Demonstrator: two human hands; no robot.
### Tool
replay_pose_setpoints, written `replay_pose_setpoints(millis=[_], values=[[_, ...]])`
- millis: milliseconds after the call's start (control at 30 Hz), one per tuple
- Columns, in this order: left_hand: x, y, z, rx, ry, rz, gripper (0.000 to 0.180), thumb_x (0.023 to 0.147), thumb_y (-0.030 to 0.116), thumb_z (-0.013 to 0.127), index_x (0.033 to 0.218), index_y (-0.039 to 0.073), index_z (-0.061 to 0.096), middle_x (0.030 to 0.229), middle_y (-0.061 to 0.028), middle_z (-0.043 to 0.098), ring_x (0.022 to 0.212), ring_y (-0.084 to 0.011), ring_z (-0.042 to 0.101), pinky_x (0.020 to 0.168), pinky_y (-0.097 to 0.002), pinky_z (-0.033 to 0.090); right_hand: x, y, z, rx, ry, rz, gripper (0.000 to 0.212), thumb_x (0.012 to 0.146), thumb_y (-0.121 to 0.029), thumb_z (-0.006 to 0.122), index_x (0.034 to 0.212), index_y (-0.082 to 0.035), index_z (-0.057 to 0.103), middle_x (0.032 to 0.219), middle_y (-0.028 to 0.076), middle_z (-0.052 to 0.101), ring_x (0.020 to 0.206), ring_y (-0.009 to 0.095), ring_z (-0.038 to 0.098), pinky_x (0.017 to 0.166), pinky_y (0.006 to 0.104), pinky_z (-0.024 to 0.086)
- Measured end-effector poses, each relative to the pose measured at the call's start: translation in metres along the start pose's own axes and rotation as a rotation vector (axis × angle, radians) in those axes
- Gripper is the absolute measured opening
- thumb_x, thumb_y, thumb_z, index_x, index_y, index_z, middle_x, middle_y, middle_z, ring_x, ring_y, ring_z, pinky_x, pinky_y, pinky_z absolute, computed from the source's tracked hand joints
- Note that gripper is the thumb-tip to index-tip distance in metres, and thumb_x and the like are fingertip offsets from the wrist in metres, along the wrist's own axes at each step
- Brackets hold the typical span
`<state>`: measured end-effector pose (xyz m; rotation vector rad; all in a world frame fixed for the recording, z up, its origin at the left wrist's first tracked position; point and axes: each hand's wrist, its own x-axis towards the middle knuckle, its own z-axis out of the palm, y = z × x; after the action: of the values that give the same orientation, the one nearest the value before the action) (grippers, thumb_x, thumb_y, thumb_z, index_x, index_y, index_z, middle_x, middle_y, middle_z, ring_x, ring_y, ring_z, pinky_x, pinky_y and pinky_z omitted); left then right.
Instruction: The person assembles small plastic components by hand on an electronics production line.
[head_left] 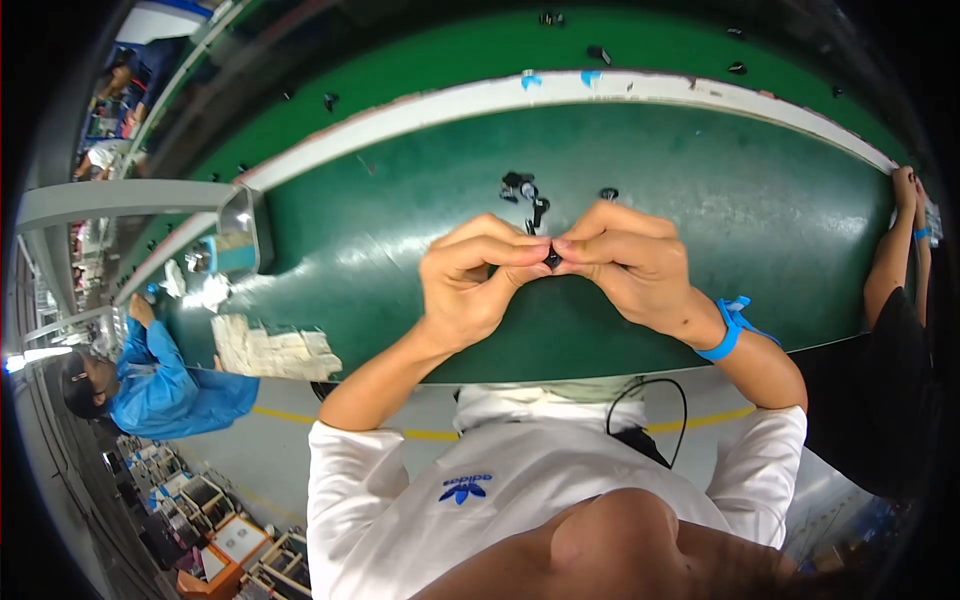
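Between my fingertips is a small black part (552, 258), mostly covered, so its exact kind does not show. My left hand (475, 270) pinches it from one side with thumb and forefinger. From the other side my right hand (630, 262) pinches the same part, a blue band (735, 328) round that wrist. Just beyond my fingers, a little cluster of black parts (520, 187) lies on the green tabletop (400, 200). One more black piece (609, 194) rests apart from them, to the right.
Behind a white ledge (430, 107), a green belt carries several scattered black parts (599, 54). At left stand a clear-sided box (240, 235) and a pale cloth or paper pile (270, 348). A person in blue (180, 390) sits left; another person's arm (890, 250) reaches in at right.
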<state>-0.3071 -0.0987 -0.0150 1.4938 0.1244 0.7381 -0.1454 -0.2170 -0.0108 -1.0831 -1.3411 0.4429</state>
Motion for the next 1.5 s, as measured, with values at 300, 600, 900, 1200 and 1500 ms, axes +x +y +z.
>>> replay_pose_setpoints(millis=[300, 600, 900, 1200, 1500], values=[[0.089, -0.014, -0.062, 0.671, 0.035, -0.008, 0.017, 0.086, 0.000, 0.068, 0.102, -0.002, 0.069, 0.104, -0.0085, 0.064, 0.089, -0.0118, 0.061, 0.082, -0.0237, 0.050, 0.006, 0.000, -0.018, -0.132, 0.040, 0.187, 0.012, 0.085, 0.003, 0.068, 0.096, 0.004, 0.070, 0.086, 0.011, 0.068, 0.073, 0.017, 0.065, 0.063, 0.0261, 0.051], [0.196, -0.064, -0.071, 1.172, -0.114, 0.398, 0.030, 0.081, 0.003, 0.067, 0.112, 0.003, 0.066, 0.119, -0.0132, 0.063, 0.110, -0.0341, 0.058, 0.096, -0.0403, 0.046, 0.006, 0.001, -0.022, -0.176, 0.098, 0.090, 0.009, 0.084, 0.002, 0.068, 0.093, 0.003, 0.070, 0.086, 0.009, 0.068, 0.069, 0.017, 0.063, 0.058, 0.0272, 0.048], [0.221, -0.092, -0.054, 0.984, -0.051, 0.205, 0.019, 0.082, -0.001, 0.064, 0.101, -0.001, 0.070, 0.106, -0.0157, 0.069, 0.084, -0.0222, 0.068, 0.080, -0.0306, 0.053, 0.006, 0.004, -0.028, -0.251, 0.115, 0.040, 0.009, 0.085, 0.001, 0.067, 0.093, 0.003, 0.070, 0.086, 0.010, 0.068, 0.070, 0.019, 0.064, 0.058, 0.0289, 0.050], [0.099, -0.011, -0.030, 0.168, 0.086, -0.224, 0.026, 0.087, -0.002, 0.067, 0.113, -0.006, 0.067, 0.112, -0.0094, 0.066, 0.093, -0.0118, 0.060, 0.085, -0.0256, 0.049, 0.010, -0.001, -0.036, -0.135, 0.187, 0.194, 0.013, 0.088, 0.003, 0.064, 0.100, 0.005, 0.067, 0.095, 0.011, 0.067, 0.074, 0.016, 0.067, 0.065, 0.0253, 0.055], [0.028, 0.000, -0.017, -0.059, 0.034, -0.272, 0.027, 0.086, -0.009, 0.065, 0.112, -0.006, 0.065, 0.109, -0.0139, 0.066, 0.096, -0.0156, 0.064, 0.087, -0.0253, 0.052, 0.011, -0.010, -0.017, -0.041, 0.047, 0.167, 0.023, 0.085, 0.004, 0.067, 0.108, 0.004, 0.067, 0.106, 0.014, 0.066, 0.087, 0.019, 0.067, 0.070, 0.0277, 0.058]])
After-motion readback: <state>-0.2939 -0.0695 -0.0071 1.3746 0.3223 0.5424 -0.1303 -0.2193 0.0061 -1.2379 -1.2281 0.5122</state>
